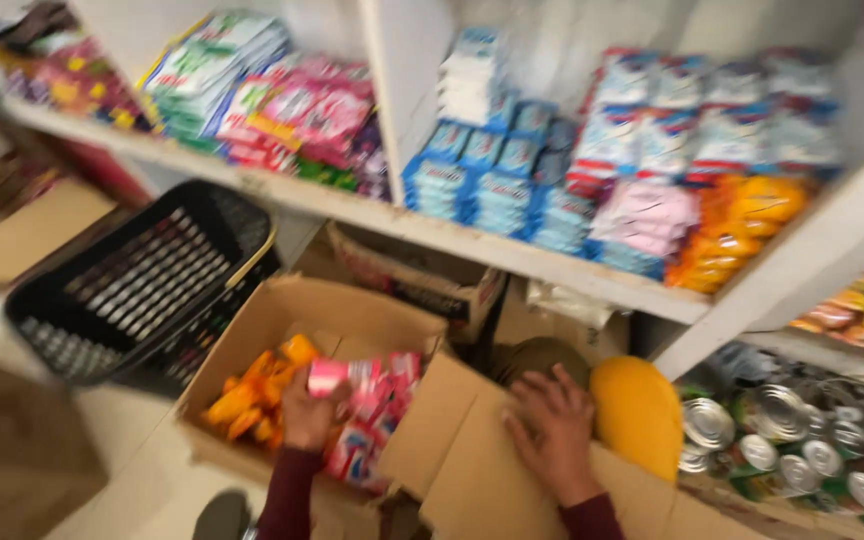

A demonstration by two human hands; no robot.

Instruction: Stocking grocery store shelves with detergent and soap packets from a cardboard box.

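My left hand (309, 413) is closed around a small pink packet (327, 377) and sits inside an open cardboard box (282, 315). The box holds pink and red packets (377, 415) on its right side and orange packets (247, 395) on its left. My right hand (555, 425) lies flat, fingers spread, on the box's folded-out brown flap (472, 455). A yellow-orange rounded object (640, 412) sits just to the right of that hand. The whole view is motion-blurred.
A black plastic basket (142, 280) stands left of the box. Above runs a white shelf (512, 255) stacked with blue, pink, green and orange packets. Several tin cans (802, 445) fill a lower shelf at right. More cardboard boxes (422, 275) stand behind.
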